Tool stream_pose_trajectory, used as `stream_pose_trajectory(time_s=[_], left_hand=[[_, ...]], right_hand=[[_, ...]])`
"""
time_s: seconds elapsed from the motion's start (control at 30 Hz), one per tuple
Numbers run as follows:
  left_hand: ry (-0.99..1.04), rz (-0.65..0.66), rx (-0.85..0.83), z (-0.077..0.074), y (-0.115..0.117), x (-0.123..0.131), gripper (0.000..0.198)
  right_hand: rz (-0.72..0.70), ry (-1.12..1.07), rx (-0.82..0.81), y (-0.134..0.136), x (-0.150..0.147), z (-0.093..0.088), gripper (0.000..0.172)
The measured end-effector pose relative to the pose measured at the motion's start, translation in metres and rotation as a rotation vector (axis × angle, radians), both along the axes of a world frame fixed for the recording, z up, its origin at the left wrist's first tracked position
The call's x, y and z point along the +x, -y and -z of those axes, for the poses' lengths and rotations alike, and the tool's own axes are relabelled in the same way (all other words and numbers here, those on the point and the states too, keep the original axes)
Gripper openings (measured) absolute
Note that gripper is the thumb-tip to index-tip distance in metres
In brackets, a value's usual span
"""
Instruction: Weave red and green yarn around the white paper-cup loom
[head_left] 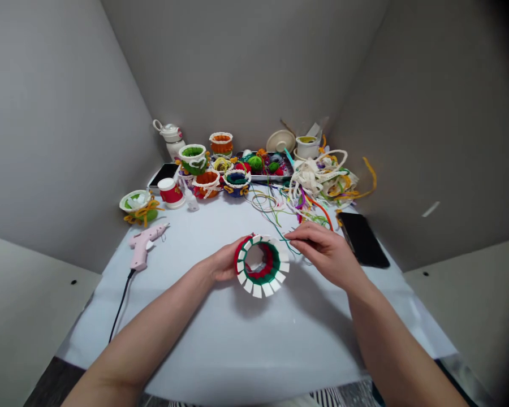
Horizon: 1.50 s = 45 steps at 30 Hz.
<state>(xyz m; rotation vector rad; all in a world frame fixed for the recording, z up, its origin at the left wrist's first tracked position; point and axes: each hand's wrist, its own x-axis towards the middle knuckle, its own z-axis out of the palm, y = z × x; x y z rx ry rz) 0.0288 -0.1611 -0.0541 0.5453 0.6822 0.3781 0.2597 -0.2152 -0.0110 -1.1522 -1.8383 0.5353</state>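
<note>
My left hand (225,262) is closed around the side of a paper cup (272,288) whose rim is cut into white strips. Red and green yarn is woven between the strips, and the cup's open end tilts toward me. In a pinch between thumb and fingertips, my right hand (322,249) holds a strand of green yarn (283,239) just right of the cup. The strand runs back across the table toward the tray of yarn balls. The left fingertips behind the cup are hidden.
A pink glue gun (142,246) with a black cord lies at left. Behind stand several woven baskets (194,159), a red-wrapped cup (171,193) and a tray (263,178) of yarn balls. Tangled cords (318,178) and a black phone (363,239) lie at right.
</note>
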Motion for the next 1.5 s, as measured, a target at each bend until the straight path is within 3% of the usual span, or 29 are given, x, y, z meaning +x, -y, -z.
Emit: stream_pose_trajectory(time_s=[0.17,0.43,0.83,1.0,1.3,1.5], left_hand=[[0.002,0.005,0.008,0.009,-0.001,0.001,0.041],[0.01,0.06,-0.052,0.024,-0.005,-0.002,0.049],[-0.023,0.049,-0.111,0.009,-0.003,0.004,0.045],[-0.064,0.048,-0.073,0.01,-0.003,0.004,0.04],[-0.008,0.025,-0.075,0.008,-0.003,0.004,0.03],[0.048,0.035,-0.073,0.029,-0.007,-0.001,0.043]], right_hand=[[0.061,0.033,-0.013,-0.01,0.004,0.001,0.016],[0.019,0.034,-0.049,-0.019,0.009,0.009,0.013],[0.003,-0.037,0.005,-0.019,0.017,0.015,0.012],[-0.098,0.007,-0.052,-0.017,0.02,0.017,0.012],[-0.091,-0.004,-0.139,-0.022,0.015,0.025,0.014],[-0.196,0.055,-0.198,-0.018,0.011,0.023,0.016]])
